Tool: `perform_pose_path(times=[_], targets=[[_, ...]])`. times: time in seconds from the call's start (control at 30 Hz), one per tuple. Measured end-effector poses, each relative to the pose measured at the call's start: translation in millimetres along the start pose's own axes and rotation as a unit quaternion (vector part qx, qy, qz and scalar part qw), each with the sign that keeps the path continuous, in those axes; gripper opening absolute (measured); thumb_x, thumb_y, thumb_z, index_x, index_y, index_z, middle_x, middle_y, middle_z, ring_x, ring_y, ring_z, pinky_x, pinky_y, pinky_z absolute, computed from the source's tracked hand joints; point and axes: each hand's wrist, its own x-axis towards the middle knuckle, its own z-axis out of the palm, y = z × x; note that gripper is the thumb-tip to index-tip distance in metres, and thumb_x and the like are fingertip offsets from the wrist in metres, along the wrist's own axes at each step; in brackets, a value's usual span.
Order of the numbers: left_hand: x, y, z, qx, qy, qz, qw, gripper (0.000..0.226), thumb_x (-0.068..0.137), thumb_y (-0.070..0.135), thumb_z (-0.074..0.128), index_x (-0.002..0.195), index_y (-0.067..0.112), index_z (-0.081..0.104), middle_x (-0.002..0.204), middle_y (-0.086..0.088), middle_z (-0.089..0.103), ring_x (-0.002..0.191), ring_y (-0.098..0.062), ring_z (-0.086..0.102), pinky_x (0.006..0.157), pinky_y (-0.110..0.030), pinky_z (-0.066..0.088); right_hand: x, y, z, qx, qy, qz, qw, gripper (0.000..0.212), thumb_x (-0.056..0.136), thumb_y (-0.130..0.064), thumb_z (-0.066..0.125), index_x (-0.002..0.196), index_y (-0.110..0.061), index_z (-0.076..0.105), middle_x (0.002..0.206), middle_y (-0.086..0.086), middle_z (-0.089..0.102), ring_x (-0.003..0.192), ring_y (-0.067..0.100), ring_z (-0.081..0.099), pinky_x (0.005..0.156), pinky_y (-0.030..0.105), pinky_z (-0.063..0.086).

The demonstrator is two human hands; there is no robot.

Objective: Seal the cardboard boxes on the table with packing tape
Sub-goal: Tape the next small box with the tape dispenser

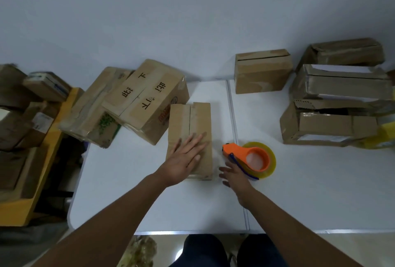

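A small flat cardboard box (189, 121) lies in the middle of the white table (310, 192), its two top flaps meeting along a centre seam. My left hand (184, 157) rests flat on its near end with the fingers spread. Just right of the box lies an orange tape dispenser (250, 156) holding a roll of clear yellowish tape. My right hand (234, 176) is beside the dispenser's blue handle with the fingers loose, holding nothing; whether it touches the handle I cannot tell.
A larger printed box (147, 100) leans on another box (94, 108) at the table's left edge. Several more boxes (263, 71) (329, 123) stand at the back right, some with open flaps. A yellow cart (27, 181) loaded with cartons stands on the left.
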Motion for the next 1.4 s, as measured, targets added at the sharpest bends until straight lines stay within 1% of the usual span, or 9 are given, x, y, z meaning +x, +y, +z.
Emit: perform_pose_path(times=[0.07,0.17,0.33,0.47,0.57,0.77,0.93,1.1,1.4], targets=[[-16.8,-7.9,0.9,0.009,-0.003,0.006,1.000,0.049,0.107,0.041,0.020,0.155,0.035,0.027,0.163,0.024,-0.002,0.151,-0.002,-0.010,0.122,-0.035,-0.007,1.3,4.5,-1.7,0.037,-0.007,0.045,0.998,0.028,0.097,-0.006,0.054,0.123,-0.013,0.047,0.118,0.012,0.064,0.101,0.022,0.062,0.092,0.035,0.049],[-32.8,-17.9,10.8,0.038,-0.036,-0.001,0.999,0.049,0.107,0.041,0.019,0.156,0.037,0.021,0.164,0.023,-0.002,0.150,-0.002,-0.014,0.122,-0.037,-0.007,-2.0,7.5,-2.5,0.041,0.005,0.041,0.998,0.017,0.096,-0.012,0.059,0.109,-0.002,0.061,0.094,0.013,0.067,0.088,0.021,0.064,0.081,0.031,0.053],[-31.8,-23.9,20.7,0.084,-0.017,0.006,0.996,0.056,0.102,0.056,0.013,0.156,0.040,0.017,0.164,0.022,-0.001,0.150,-0.002,-0.014,0.121,-0.036,-0.009,-14.5,9.4,-3.9,0.020,0.074,-0.028,0.997,0.010,0.093,-0.013,0.063,0.090,-0.004,0.064,0.079,0.008,0.063,0.076,0.016,0.060,0.072,0.026,0.051],[-33.2,-31.5,31.8,0.142,0.029,0.028,0.989,0.060,0.101,0.062,0.018,0.155,0.036,0.025,0.164,0.015,0.017,0.153,-0.012,0.007,0.121,-0.042,0.010,-25.3,19.0,-3.1,-0.027,0.122,-0.111,0.986,0.012,0.092,-0.018,0.065,0.091,-0.006,0.067,0.079,0.004,0.068,0.078,0.015,0.063,0.072,0.026,0.047],[-31.5,-34.1,37.7,0.204,0.066,0.044,0.976,0.058,0.100,0.053,0.034,0.153,0.031,0.031,0.160,0.006,0.030,0.148,-0.022,0.027,0.114,-0.050,0.033,-25.7,25.4,-0.8,-0.047,0.147,-0.139,0.978,0.012,0.092,-0.024,0.066,0.088,-0.014,0.068,0.079,0.001,0.071,0.083,0.015,0.066,0.078,0.031,0.049],[-24.3,-31.4,36.5,0.311,0.060,0.062,0.946,0.091,0.067,0.050,0.083,0.143,0.022,0.042,0.149,-0.006,0.046,0.130,-0.034,0.047,0.098,-0.053,0.045,-20.5,25.6,4.9,-0.064,0.162,-0.168,0.970,0.010,0.091,-0.029,0.066,0.084,-0.022,0.069,0.085,-0.008,0.069,0.085,0.012,0.060,0.079,0.032,0.045],[-2.5,-9.5,24.2,0.286,0.093,0.074,0.951,0.073,0.075,0.082,0.051,0.111,0.019,0.056,0.120,-0.007,0.056,0.110,-0.033,0.053,0.089,-0.046,0.046,-15.5,27.7,4.0,-0.050,0.167,-0.164,0.971,0.012,0.090,-0.029,0.066,0.082,-0.020,0.068,0.081,-0.006,0.065,0.081,0.012,0.056,0.076,0.030,0.044],[17.0,-8.9,42.2,0.240,0.055,0.100,0.964,0.077,0.091,0.073,0.036,0.147,0.021,0.036,0.161,-0.008,0.028,0.150,-0.029,0.023,0.117,-0.054,0.020,-19.2,27.3,4.2,-0.064,0.168,-0.178,0.968,0.017,0.092,-0.029,0.064,0.085,-0.015,0.068,0.087,-0.004,0.067,0.086,0.008,0.059,0.075,0.023,0.044],[19.7,-14.2,40.6,0.278,0.052,0.118,0.952,0.082,0.089,0.071,0.038,0.154,0.021,0.028,0.163,-0.007,0.024,0.150,-0.030,0.022,0.112,-0.059,0.032,-10.1,13.6,3.0,-0.125,0.152,-0.252,0.947,0.018,0.099,-0.018,0.054,0.085,-0.007,0.058,0.081,0.005,0.062,0.068,0.001,0.051,0.063,0.012,0.040]])
